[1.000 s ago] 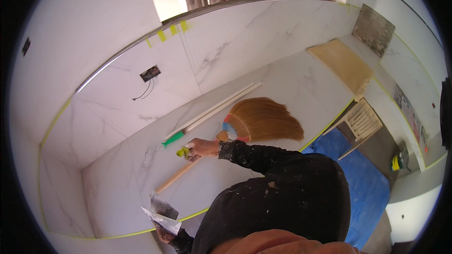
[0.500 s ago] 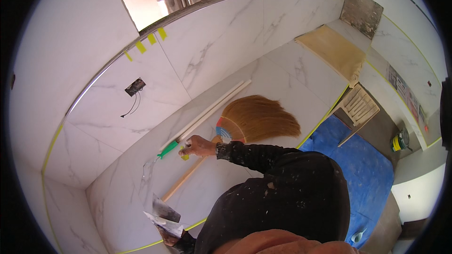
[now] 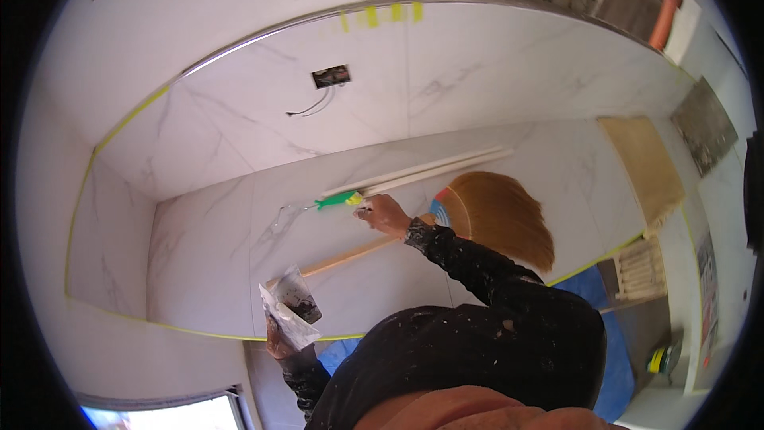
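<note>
While the left grip clasps smeared plates at the counter edge, the right grip is at a yellow scrap by the green handle; whether it pinches anything, I cannot tell. A broom lies beneath.

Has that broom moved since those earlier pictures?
No. Judged against the wall's electrical box, the broom lies where it did; only the view has shifted.
</note>
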Available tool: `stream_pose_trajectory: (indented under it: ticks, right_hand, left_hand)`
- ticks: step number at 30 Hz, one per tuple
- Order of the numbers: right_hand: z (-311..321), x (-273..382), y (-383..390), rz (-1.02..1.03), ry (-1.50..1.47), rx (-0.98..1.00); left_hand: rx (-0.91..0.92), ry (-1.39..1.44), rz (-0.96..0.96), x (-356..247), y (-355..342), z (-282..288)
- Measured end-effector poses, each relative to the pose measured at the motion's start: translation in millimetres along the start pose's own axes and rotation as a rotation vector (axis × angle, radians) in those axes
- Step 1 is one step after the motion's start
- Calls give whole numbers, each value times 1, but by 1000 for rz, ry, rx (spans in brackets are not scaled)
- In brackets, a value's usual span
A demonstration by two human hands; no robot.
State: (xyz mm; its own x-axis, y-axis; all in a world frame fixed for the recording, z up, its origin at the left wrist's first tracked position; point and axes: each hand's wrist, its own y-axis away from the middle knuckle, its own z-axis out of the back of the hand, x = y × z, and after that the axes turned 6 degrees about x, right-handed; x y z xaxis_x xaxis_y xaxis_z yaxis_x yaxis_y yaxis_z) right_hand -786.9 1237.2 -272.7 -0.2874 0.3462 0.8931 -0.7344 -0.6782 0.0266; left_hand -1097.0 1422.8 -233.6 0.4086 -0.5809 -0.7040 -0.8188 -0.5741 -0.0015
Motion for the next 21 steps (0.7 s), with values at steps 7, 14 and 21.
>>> stream_pose_trajectory:
  ticks: [7, 14, 21]
  right_hand:
    - [70, 15, -62, 164, -203, -346]
    - [206, 89, -143, 425, 478, -679]
    - [268, 157, -192, 555, 632, -593]
  left_hand:
    - [35, 132, 8, -1, 19, 19]
    - [-62, 77, -2, -3, 21, 15]
    - [-167, 128, 14, 6, 15, 32]
